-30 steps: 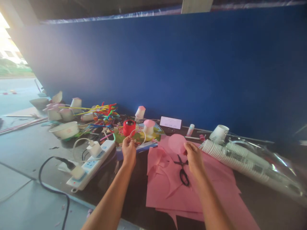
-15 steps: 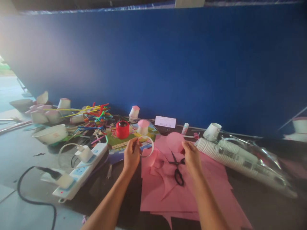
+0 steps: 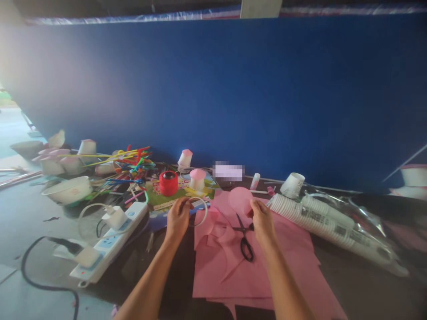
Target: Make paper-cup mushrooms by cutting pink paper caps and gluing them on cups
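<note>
My left hand is closed on a thin white ring, held on edge beside the pink paper. In my right hand a round pink paper disc is pinched by its right edge, a little way from the ring. Below the disc, black-handled scissors lie with parted blades on pink paper sheets. Paper offcuts are around the blades. Beyond my left hand, a red spool and a white paper cup with a pink top stand on a colourful printed sheet.
Stacked paper cups in plastic lie to the right, near an upturned cup. A glue stick stands at the back. On the left are a power strip with cables, a white bowl and coloured pipe cleaners.
My left hand has shifted slightly left and down with the white ring. My right hand keeps the pink disc in nearly the same place. The whole view has shifted slightly.
</note>
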`<state>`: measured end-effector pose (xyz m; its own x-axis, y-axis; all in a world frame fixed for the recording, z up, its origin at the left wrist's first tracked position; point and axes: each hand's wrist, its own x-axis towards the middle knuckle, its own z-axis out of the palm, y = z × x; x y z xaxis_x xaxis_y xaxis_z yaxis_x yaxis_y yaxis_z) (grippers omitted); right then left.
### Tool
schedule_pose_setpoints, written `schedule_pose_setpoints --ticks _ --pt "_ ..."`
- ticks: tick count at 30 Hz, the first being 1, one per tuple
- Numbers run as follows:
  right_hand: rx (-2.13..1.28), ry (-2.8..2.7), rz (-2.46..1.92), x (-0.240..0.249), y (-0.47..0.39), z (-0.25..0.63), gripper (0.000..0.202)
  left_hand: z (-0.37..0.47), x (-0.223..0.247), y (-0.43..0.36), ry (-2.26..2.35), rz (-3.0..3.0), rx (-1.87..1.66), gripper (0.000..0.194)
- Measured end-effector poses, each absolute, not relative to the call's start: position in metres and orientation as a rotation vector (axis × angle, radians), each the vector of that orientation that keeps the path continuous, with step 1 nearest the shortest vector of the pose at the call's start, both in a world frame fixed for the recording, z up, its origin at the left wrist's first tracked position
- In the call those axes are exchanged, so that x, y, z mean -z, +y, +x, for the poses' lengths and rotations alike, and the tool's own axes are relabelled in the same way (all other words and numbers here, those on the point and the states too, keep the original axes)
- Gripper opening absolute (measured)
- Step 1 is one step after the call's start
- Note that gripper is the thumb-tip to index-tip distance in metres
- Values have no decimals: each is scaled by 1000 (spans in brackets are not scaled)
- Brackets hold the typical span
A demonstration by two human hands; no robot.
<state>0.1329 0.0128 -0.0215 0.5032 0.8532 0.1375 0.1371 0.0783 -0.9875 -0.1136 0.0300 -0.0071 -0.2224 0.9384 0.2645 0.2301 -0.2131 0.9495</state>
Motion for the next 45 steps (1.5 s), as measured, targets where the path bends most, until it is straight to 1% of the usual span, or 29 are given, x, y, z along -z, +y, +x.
schedule_pose_setpoints --ticks 7,12,18,23,25,27,30,34,36,41,45 --pt "-681 -984 -1437 20 13 131 33 -105 3 23 1342 1362 -1380 25" --pt "-695 -1039 -1422 13 8 123 30 -109 9 27 1419 1553 -1432 19" --pt "-732 -1042 -1382 7 5 118 30 -121 18 37 1545 1537 -1464 23" --pt "-814 -1084 -1319 7 2 112 30 -126 16 36 1666 1917 -1656 21" --pt "-847 -1087 -1273 9 2 109 28 -124 13 32 1613 1988 -1749 21" --pt "-883 -1063 -1203 12 3 106 26 -120 10 27 1478 1938 -1765 18" --pt "-944 -1052 -1115 14 5 102 26 -111 6 21 1323 1769 -1577 21" --pt "-989 -1061 -1112 8 4 99 28 -95 -7 16 1167 1492 -1250 38" --pt "-985 -1036 -1123 4 2 99 29 -87 -18 14 1099 1440 -1121 43" --pt "-998 -1058 -1153 1 1 100 28 -69 -33 12 969 1505 -905 42" --pt "-896 -1173 -1203 5 3 102 25 -57 -18 19 987 1483 -903 39"
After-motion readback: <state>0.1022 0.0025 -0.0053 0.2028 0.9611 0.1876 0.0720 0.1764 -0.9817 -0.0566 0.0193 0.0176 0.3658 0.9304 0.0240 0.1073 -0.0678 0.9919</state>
